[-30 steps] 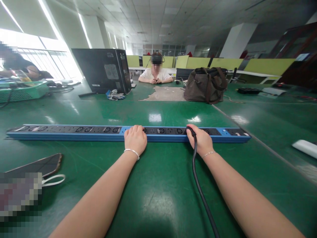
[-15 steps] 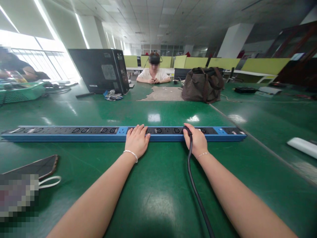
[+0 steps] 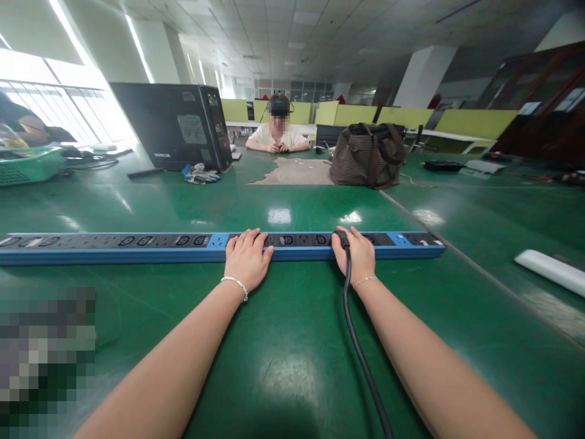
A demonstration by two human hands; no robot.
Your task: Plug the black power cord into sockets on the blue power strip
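A long blue-and-black power strip (image 3: 301, 253) lies across the table in front of me, its sockets facing up. My left hand (image 3: 248, 259) is over its middle, with the fingers bent across the top and the thumb at the front edge. Right of it, my right hand (image 3: 357, 256) is closed around the black plug (image 3: 340, 238) of a power cord (image 3: 350, 311). The plug is at a socket on the strip; how deep it sits is hidden by my fingers. From there the cord runs down toward me.
On the green table (image 3: 283, 341) stand a black computer case (image 3: 169, 128), a brown bag (image 3: 365, 155) and a green basket (image 3: 31, 166). Gloves (image 3: 201, 175) lie by the case. A white bar (image 3: 548, 271) is at right. Across the table sits a person (image 3: 278, 131) wearing a headset.
The view has turned slightly right, so everything appears shifted left. Both hands keep their places on the strip and the plug.
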